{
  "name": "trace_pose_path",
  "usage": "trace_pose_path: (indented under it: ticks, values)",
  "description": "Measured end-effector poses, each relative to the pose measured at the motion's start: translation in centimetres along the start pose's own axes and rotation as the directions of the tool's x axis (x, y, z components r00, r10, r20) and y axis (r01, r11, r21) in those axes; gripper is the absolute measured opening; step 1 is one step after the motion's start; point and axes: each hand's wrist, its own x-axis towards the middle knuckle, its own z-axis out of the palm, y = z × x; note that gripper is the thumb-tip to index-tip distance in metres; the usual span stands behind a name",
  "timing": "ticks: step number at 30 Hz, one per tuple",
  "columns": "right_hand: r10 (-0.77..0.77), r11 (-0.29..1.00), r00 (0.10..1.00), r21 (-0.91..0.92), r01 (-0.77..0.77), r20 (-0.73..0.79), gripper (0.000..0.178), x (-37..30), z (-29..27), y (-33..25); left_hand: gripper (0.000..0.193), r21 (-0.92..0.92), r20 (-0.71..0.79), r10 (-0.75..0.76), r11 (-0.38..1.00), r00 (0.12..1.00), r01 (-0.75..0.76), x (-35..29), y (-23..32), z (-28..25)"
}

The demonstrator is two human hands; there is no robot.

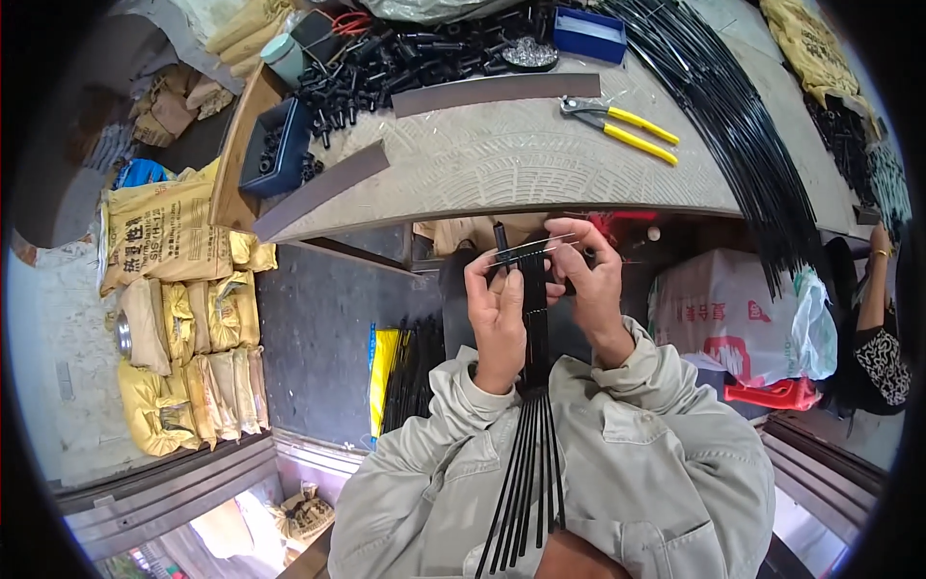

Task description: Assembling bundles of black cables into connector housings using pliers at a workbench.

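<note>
From where I stand, the left hand (497, 314) pinches a black fitting (501, 236), the right hand (596, 285) grips thin strands (562, 241), and black rods (536, 338) hang between them. The navy bin (301, 145) holds black parts.

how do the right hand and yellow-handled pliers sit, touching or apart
Apart: the head view shows bare tabletop between the yellow-handled pliers and the right hand.

Held black rods (533, 352): smooth. Pliers (586, 109): metal head, 2 glossy plastic handles (641, 145). Tabletop (473, 164): rough. Jacket (690, 454): matt cloth.
</note>
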Motion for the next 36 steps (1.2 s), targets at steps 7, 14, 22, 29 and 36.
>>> trace_pose_path:
  ticks: [7,14,22,29,36]
  values:
    - [0.078,0.990,0.997,0.116,-0.077,-0.005,0.025,-0.8,-0.5,0.7,0.026,-0.004,0.007,-0.007,1.000,1.000,0.007,-0.7,-0.2,0.1]
    - [0.145,0.972,0.985,0.202,-0.124,-0.096,0.020,-1.7,0.7,0.1,0.030,0.039,-0.040,0.043,0.998,0.998,-0.042,-0.8,-0.6,-0.4]
    - [0.103,0.989,0.991,0.117,-0.093,-0.081,0.024,-1.5,0.2,0.2,0.027,0.027,-0.055,0.026,0.999,0.998,-0.024,-1.0,-0.3,-0.2]
    - [0.110,0.974,0.993,0.202,-0.101,-0.033,0.023,-0.9,-0.1,0.9,0.025,0.006,-0.018,0.034,0.999,0.999,-0.033,-0.6,-0.3,-0.1]
    - [0.030,0.974,0.978,-0.224,0.017,0.208,0.013,-0.6,0.2,1.2,0.023,0.029,-0.082,0.084,0.996,0.993,-0.082,-0.2,0.1,-0.9]
